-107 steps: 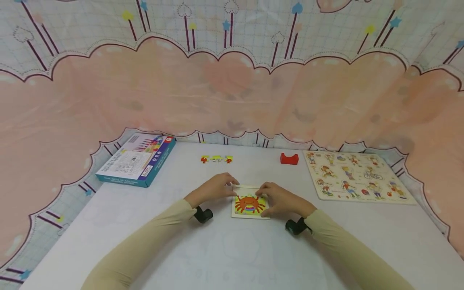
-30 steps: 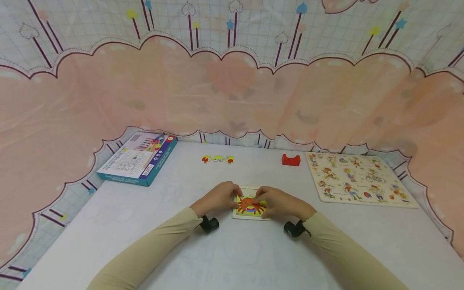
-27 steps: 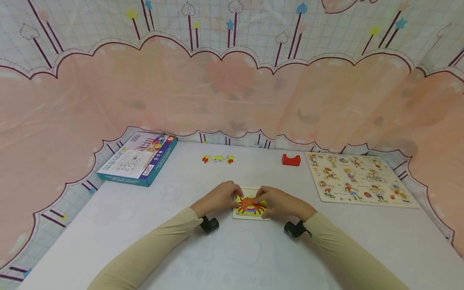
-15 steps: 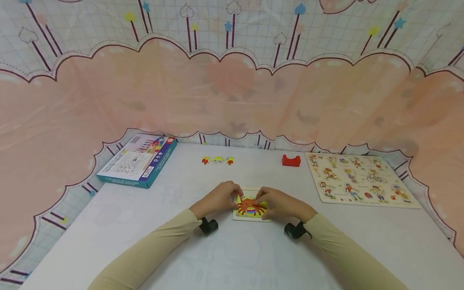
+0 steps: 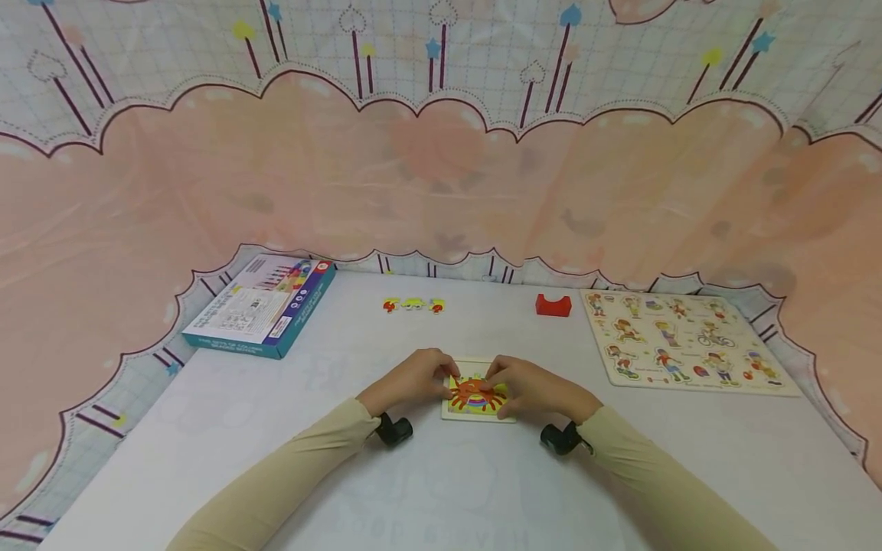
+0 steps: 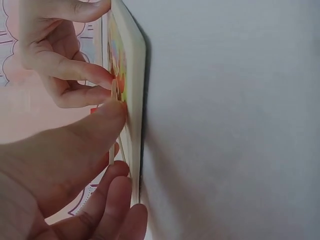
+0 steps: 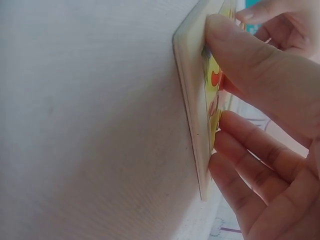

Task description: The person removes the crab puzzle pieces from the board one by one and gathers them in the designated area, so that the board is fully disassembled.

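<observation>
A small wooden crab jigsaw puzzle (image 5: pixel 477 399) in a pale frame lies on the white table between both hands. My left hand (image 5: pixel 412 376) is at its left side, thumb and fingers pinching a thin puzzle piece (image 6: pixel 114 90) that stands on edge against the picture in the left wrist view. My right hand (image 5: pixel 536 389) holds the right side: its thumb (image 7: pixel 222 32) presses the frame near a corner, and bent fingers touch the picture and the edge. The hands hide parts of the picture's left and right sides.
Three small yellow-and-red puzzle pieces (image 5: pixel 413 304) lie in a row farther back. A red notched block (image 5: pixel 553 305) stands right of them. A wooden board with children figures (image 5: pixel 682 337) lies at the right, a blue-and-white box (image 5: pixel 258 306) at the left. A patterned curtain (image 5: pixel 441 184) hangs behind.
My left hand has come down from the puzzle's upper left corner to its left side, where it pinches a piece. My right hand has stayed at the right side, nearly still.
</observation>
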Available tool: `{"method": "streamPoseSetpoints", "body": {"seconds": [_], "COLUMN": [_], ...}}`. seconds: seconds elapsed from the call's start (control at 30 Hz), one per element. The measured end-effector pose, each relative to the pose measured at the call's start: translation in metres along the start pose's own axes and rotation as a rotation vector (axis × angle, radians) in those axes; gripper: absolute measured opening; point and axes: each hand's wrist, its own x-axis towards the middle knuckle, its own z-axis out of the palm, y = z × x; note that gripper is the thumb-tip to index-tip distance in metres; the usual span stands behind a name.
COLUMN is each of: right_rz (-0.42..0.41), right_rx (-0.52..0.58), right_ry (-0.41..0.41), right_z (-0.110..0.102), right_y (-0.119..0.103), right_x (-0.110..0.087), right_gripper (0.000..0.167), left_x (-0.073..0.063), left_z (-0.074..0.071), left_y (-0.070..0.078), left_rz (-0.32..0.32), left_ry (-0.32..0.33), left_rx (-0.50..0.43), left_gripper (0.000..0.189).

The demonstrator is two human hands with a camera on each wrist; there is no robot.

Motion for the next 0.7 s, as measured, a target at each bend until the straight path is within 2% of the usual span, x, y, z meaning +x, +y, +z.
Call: {"method": "streamPoseSetpoints", "body": {"seconds": [0.1,0.2,0.4,0.53,0.7], "right_rz": [0.003,0.002,0.019,0.025,0.026], "right_rx": [-0.001,-0.007,-0.005,0.002,-0.005], "right_ry": [0.000,0.001,0.002,0.002,0.009], "right_z": [0.000,0.001,0.003,0.004,0.004], "right_y": [0.001,0.001,0.001,0.002,0.003], "right_x": [0.000,-0.001,-0.002,-0.001,-0.001], "right_gripper": [0.046,0.046,0.046,0.046,0.047], "left_x": [-0.001,-0.002,-0.007,-0.011,-0.011], "left_z": [-0.001,-0.001,-0.008,-0.021,-0.044], "left_y": [0.000,-0.002,-0.013,-0.026,-0.047], "left_rz": [-0.028,-0.023,0.050,0.082,0.055], "left_ry": [-0.006,-0.004,0.041,0.095,0.197], "left_rx": [-0.034,-0.061,-0.111,-0.141,-0.123], "left_gripper": [0.023,0.024,0.027,0.029,0.029]}}
